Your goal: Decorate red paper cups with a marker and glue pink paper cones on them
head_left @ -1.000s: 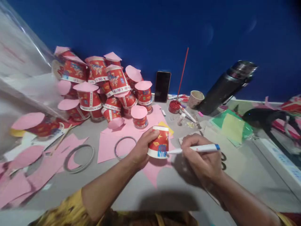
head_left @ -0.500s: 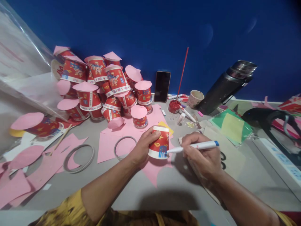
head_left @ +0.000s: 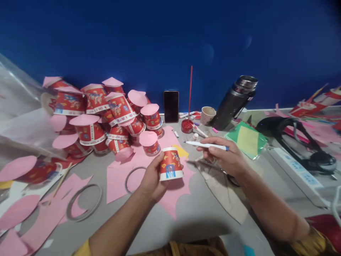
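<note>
My left hand grips a red paper cup, held upside down with its white rim at the bottom. Blue marker strokes cover a patch near that rim. In my right hand is a white marker with a blue end; its tip points left and is apart from the cup. Beneath the cup lies pink paper with scalloped cut edges. A small red cup with a pink paper top stands just behind the held cup.
Red cups with pink paper tops are piled at the left back. A phone leans on the blue wall, near a red pot and a black flask. Tape rings lie at left, a power strip at right.
My right hand has drawn the marker away from the cup, up toward the back. My left hand has turned the cup slightly, and the view has swung to the right.
</note>
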### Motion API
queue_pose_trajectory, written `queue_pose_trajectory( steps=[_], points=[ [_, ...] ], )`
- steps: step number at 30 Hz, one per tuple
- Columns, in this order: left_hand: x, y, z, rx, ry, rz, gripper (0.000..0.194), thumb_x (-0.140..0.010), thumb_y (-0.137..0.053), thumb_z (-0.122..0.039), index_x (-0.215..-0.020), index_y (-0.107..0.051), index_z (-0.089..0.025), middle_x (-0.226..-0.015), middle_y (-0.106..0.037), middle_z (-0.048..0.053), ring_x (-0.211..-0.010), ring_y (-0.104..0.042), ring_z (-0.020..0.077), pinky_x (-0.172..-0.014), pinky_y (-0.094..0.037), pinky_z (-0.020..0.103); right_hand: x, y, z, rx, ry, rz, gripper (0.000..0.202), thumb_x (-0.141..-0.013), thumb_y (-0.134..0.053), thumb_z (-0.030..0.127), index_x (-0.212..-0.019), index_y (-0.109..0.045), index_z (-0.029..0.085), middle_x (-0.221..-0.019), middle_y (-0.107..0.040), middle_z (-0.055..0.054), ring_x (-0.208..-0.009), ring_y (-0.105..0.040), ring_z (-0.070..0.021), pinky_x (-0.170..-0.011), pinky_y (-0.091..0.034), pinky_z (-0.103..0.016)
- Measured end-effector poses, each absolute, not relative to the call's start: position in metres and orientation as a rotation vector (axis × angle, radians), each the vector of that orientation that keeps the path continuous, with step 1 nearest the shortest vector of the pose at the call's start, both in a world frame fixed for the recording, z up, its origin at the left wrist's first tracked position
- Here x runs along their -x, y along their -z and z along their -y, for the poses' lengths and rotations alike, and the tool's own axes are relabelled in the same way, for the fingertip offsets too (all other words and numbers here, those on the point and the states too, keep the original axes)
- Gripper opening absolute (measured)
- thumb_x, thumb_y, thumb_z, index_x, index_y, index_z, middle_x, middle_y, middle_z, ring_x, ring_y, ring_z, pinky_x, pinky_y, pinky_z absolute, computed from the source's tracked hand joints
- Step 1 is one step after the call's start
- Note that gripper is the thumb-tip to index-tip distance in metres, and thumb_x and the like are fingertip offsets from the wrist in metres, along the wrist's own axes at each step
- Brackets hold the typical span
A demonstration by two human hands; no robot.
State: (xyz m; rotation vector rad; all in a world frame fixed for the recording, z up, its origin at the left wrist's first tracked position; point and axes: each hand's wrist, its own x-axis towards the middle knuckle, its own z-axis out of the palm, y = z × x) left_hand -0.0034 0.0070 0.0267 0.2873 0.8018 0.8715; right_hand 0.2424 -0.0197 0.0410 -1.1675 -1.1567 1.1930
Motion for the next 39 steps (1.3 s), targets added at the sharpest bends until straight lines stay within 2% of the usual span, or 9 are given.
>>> queue_pose_trajectory(
  steps=[5,11,14,18,26,28,32,36,39],
  points=[
    [0.001,-0.041,-0.012,-0.278,-0.819,-0.842,0.032,-0.101,-0.058,-0.032,-0.113,-0.072,-0.006,-0.090,-0.081,0.016,-0.075,-0.078,0.0246,-0.074,-0.067,0.038,-0.292,-0.033,0.021,1.373,-1.096,1.377,0.037,-0.087,-0.078,0.045,-0.116,-0.081,0.022,-0.106,-0.082,-0.009,-0.078,-0.068,-0.0210,-0.066,-0.053,-0.031],
    [0.002,-0.020,-0.020,-0.246,-0.756,-0.814,0.028,-0.099,-0.062,-0.033,-0.106,-0.074,-0.008,-0.089,-0.082,0.015,-0.074,-0.079,0.0244,-0.074,-0.067,0.037,-0.315,-0.017,0.029,1.556,-1.089,1.462,0.033,-0.086,-0.076,0.043,-0.108,-0.082,0.019,-0.108,-0.081,-0.010,-0.086,-0.073,-0.0243,-0.070,-0.057,-0.031],
    [0.008,-0.006,-0.020,-0.270,-0.677,-0.749,0.030,-0.095,-0.069,-0.036,-0.102,-0.076,-0.008,-0.084,-0.082,0.014,-0.072,-0.079,0.0252,-0.075,-0.066,0.038,-0.308,-0.010,0.029,1.655,-0.897,1.561,0.022,-0.085,-0.070,0.033,-0.098,-0.082,0.020,-0.106,-0.081,-0.009,-0.091,-0.073,-0.0247,-0.077,-0.058,-0.034],
    [0.016,0.004,-0.021,-0.282,-0.640,-0.650,0.040,-0.090,-0.075,-0.041,-0.111,-0.077,-0.007,-0.092,-0.083,0.015,-0.080,-0.080,0.0278,-0.082,-0.065,0.041,-0.298,0.000,0.025,1.640,-0.664,1.766,0.019,-0.087,-0.062,0.022,-0.092,-0.081,0.023,-0.105,-0.080,-0.007,-0.099,-0.073,-0.0245,-0.092,-0.056,-0.039],
    [0.015,0.008,-0.019,-0.252,-0.660,-0.579,0.045,-0.089,-0.075,-0.042,-0.115,-0.075,-0.005,-0.100,-0.083,0.018,-0.088,-0.080,0.0298,-0.085,-0.063,0.042,-0.294,-0.022,0.030,1.533,-0.333,2.035,0.016,-0.097,-0.065,0.028,-0.102,-0.080,0.025,-0.122,-0.079,-0.010,-0.116,-0.070,-0.0329,-0.099,-0.054,-0.050],
    [0.014,0.008,-0.019,-0.268,-0.656,-0.601,0.044,-0.090,-0.075,-0.043,-0.113,-0.075,-0.005,-0.099,-0.083,0.018,-0.087,-0.080,0.0295,-0.086,-0.063,0.043,-0.273,-0.033,0.032,1.471,-0.305,1.979,0.014,-0.097,-0.066,0.028,-0.103,-0.078,0.024,-0.113,-0.081,-0.010,-0.110,-0.073,-0.0307,-0.094,-0.056,-0.046],
    [0.013,0.005,-0.021,-0.314,-0.702,-0.637,0.046,-0.088,-0.076,-0.046,-0.112,-0.074,-0.007,-0.097,-0.082,0.016,-0.091,-0.080,0.0305,-0.090,-0.063,0.044,-0.201,-0.030,0.029,1.464,-0.471,1.530,0.015,-0.100,-0.063,0.032,-0.093,-0.072,0.023,-0.079,-0.074,-0.002,-0.067,-0.065,-0.0168,-0.064,-0.052,-0.030],
    [0.010,0.004,-0.021,-0.380,-0.740,-0.659,0.048,-0.084,-0.080,-0.048,-0.112,-0.073,-0.009,-0.092,-0.081,0.013,-0.099,-0.079,0.0348,-0.092,-0.062,0.048,-0.151,-0.004,0.015,1.266,-0.912,1.116,0.045,-0.106,-0.049,0.056,-0.079,-0.061,0.022,-0.059,-0.052,0.004,-0.051,-0.050,-0.0121,-0.051,-0.041,-0.026],
    [0.008,0.004,-0.020,-0.361,-0.729,-0.658,0.050,-0.084,-0.079,-0.048,-0.114,-0.074,-0.010,-0.091,-0.081,0.012,-0.096,-0.079,0.0344,-0.091,-0.063,0.048,-0.153,0.012,0.011,1.190,-1.041,0.983,0.050,-0.103,-0.051,0.066,-0.082,-0.060,0.022,-0.056,-0.043,0.008,-0.047,-0.041,-0.0105,-0.047,-0.035,-0.024]
  ],
)
